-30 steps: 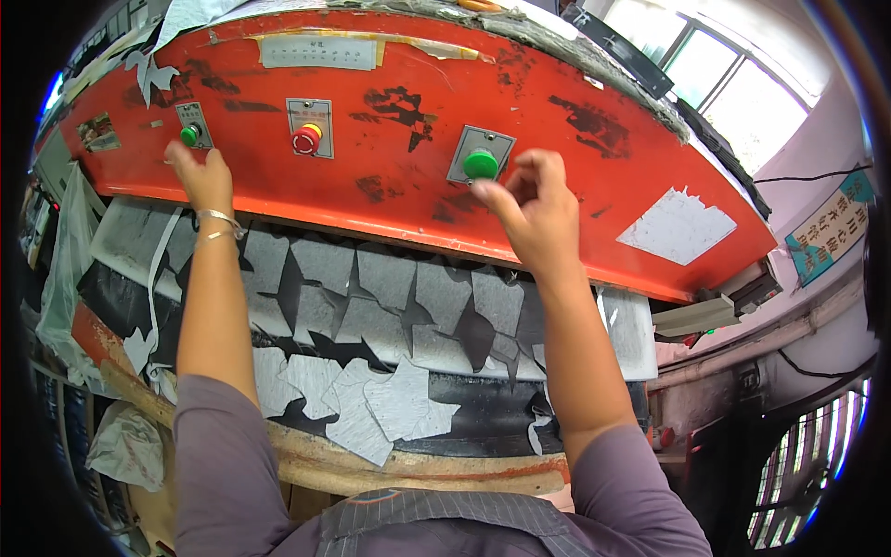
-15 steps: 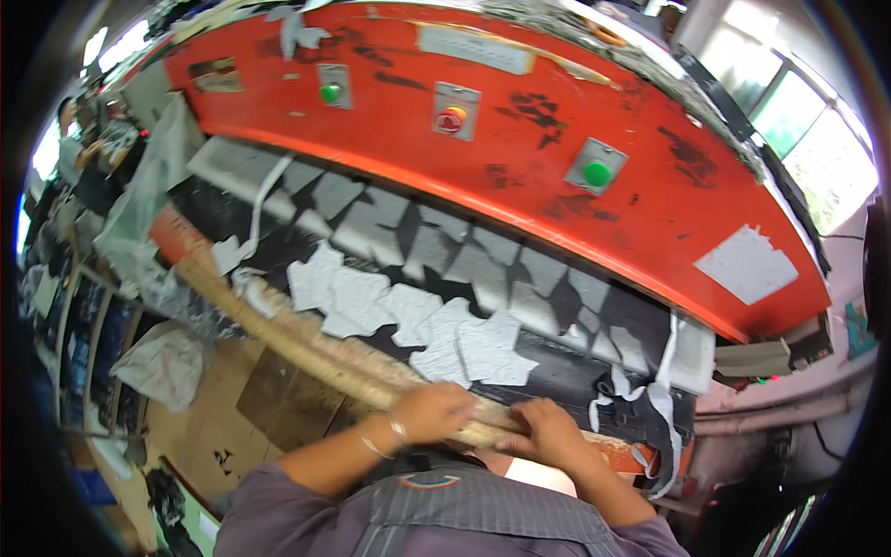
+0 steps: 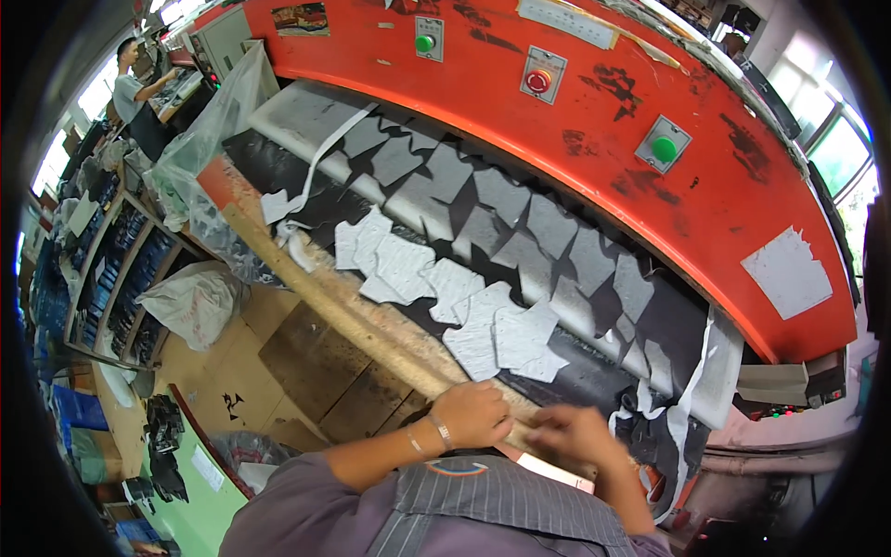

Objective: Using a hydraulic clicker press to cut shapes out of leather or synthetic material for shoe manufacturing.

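My left hand (image 3: pixel 471 414) is curled, knuckles up, at the near edge of the machine bed, against the tan padded bar (image 3: pixel 357 342). Whatever lies under its fingers is hidden. A little to the right, my right hand (image 3: pixel 577 436) hovers over the same edge, its fingers pointing left and slightly blurred. Just beyond my hands, several white cut pieces (image 3: pixel 524 342) lie overlapping in a row on the dark bed. Below my right hand a pale flat rectangular thing (image 3: pixel 548 470) shows at the apron's top.
A red machine housing (image 3: pixel 594 139) with green and red buttons spans the far side. Under it lies grey sheet (image 3: pixel 427 212) with dark cut-out gaps. White strips (image 3: pixel 685 408) hang at the right. At left are a white sack (image 3: pixel 193 302), a rack (image 3: pixel 116 269) and another person (image 3: pixel 135 97).
The view has shifted, so the machine sits lower and farther right. My right hand has lifted slightly off the bar, its fingers moving. My left hand stays at the edge.
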### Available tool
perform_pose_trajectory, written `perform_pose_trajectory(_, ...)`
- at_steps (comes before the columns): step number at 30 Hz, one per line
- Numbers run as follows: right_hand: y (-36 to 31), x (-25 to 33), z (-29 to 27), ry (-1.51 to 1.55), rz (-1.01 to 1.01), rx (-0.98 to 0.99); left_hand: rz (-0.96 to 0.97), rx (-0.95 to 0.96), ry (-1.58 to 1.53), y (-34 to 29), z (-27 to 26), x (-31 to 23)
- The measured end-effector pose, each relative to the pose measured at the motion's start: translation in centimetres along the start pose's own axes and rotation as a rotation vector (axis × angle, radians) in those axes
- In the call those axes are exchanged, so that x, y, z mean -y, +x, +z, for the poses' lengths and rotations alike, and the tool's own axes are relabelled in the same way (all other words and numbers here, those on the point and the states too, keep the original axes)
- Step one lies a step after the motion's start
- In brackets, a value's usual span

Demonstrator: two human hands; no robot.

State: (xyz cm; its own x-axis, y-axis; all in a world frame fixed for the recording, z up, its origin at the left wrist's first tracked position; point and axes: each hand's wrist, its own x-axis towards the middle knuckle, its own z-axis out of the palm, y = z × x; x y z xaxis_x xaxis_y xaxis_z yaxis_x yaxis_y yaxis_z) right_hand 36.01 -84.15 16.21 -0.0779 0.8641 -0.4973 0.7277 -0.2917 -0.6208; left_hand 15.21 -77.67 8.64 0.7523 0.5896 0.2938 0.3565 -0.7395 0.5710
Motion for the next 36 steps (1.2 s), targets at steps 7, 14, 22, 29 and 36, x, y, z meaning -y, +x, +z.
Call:
perform_pose_trajectory(7,14.4,-13.1,-21.6,-0.334,0.318,-0.809,-0.249,0.222,-0.383,5.4,0.2,0.4)
perform_pose_trajectory(14,23.5,-9.9,-27.2,-0.294,0.481,-0.800,-0.095,0.301,-0.559,13.4,2.7,-2.4)
perform_pose_trajectory(22,20.2,-8.9,-27.2,-0.283,0.411,-0.662,-0.197,0.311,-0.707,16.1,3.9,-3.5)
perform_pose_trajectory(29,9.3,-12.6,-19.6,0.216,-0.234,-0.637,-0.274,-0.054,-0.879,21.4,4.9,-1.2)
perform_pose_trajectory(36,3.9,-14.3,-10.8,0.553,-0.309,-0.464,-0.154,0.305,-0.653,22.9,9.1,-1.8)
